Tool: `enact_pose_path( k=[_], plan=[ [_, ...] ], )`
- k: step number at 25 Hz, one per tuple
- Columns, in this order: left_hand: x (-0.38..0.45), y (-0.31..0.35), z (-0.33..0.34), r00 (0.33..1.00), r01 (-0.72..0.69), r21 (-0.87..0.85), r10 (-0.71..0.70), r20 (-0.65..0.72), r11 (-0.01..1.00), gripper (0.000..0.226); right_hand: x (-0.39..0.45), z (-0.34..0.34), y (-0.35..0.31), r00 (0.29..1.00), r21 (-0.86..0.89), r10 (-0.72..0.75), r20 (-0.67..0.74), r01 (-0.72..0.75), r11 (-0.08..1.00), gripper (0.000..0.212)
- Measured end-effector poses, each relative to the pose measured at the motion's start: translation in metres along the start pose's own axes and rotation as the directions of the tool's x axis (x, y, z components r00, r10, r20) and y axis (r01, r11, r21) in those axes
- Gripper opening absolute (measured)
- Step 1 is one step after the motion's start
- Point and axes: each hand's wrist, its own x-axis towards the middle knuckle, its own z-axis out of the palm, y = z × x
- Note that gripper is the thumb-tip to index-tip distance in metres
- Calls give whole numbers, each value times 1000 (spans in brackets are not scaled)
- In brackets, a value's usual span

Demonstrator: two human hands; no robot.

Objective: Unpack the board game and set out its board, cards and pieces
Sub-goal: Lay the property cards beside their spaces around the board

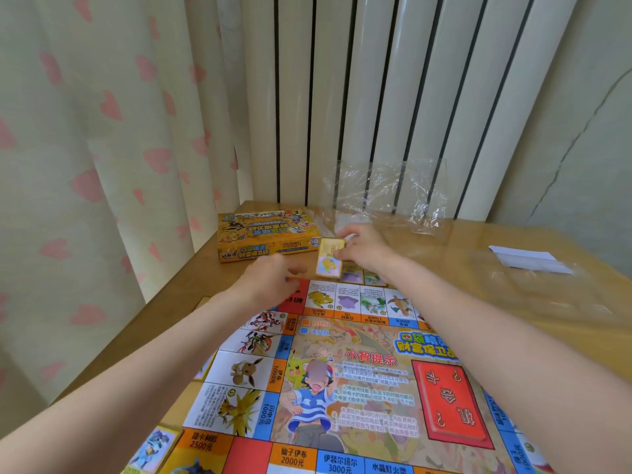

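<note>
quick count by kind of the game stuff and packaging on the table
game board: 1
game box: 1
stack of cards held in the right hand: 1
cards lying past the board's far edge: at least 2
cards by the board's left edge: at least 2
clear plastic wrap: 1
white paper slip: 1
total: at least 9

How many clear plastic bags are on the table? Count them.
2: a crumpled bag behind the right hand, a flat bag at right holding white paper. Others may be hidden.

Heart-print curtain (85, 165) left; vertical blinds (393, 97) behind wooden table (513, 302).
</note>
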Motion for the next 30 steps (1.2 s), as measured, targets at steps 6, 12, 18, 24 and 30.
enact_pose_path(
  k=[6,12,18,24,30],
  plan=[
    [11,4,9,989,-135,377,102,106,916,48,22,15,12,995,-187,-19,98,37,982,43],
    [10,7,16,991,-118,486,74,108,866,40,20,21,14,993,-411,-115,18,112,905,26],
    [-10,41,10,981,-181,434,190,22,882,41,-39,-38,-14,952,-387,-301,53,298,873,13],
    [-50,136,37,885,-464,256,455,96,848,43,-162,-158,18,954,-547,-166,251,281,789,16],
    [-91,212,77,839,-543,342,516,175,767,43,-244,-218,98,963,-762,222,151,-30,647,60]
  ],
)
